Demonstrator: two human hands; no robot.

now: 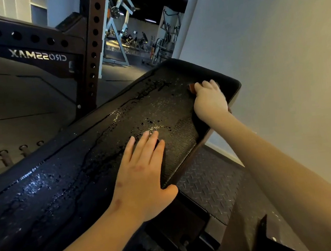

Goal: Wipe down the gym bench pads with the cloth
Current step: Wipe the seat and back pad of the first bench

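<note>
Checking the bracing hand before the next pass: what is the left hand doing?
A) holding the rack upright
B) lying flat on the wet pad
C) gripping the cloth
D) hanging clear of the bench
B: the left hand lies palm down with straight fingers on the bench pad, while the right hand grips the cloth near the pad's far end.

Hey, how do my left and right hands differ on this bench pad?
The left hand lies flat with straight fingers, holding nothing; the right hand is curled round an orange-brown cloth. The left hand rests nearer the camera; the right hand is at the pad's far end. Both are on the wet black bench pad.
</note>
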